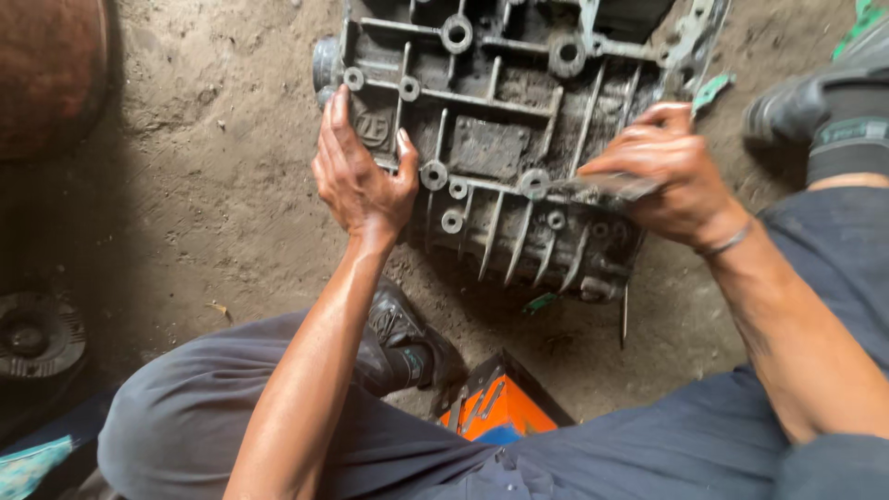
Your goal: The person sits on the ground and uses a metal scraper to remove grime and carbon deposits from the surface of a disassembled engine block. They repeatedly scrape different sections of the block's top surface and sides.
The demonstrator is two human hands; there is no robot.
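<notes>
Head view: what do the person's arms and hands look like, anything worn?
Both forearms are bare, no sleeves, no gloves. The left hand and right hand look greasy and glossy. A thin dark band circles the right wrist. No watch or ring can be made out.

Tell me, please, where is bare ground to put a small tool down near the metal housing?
Bare dirt floor lies left of the ribbed housing, between it and the rusty drum. A smaller patch lies below the housing, right of the orange box. The housing top is crowded: left hand, right hand with a flat tool.
</notes>
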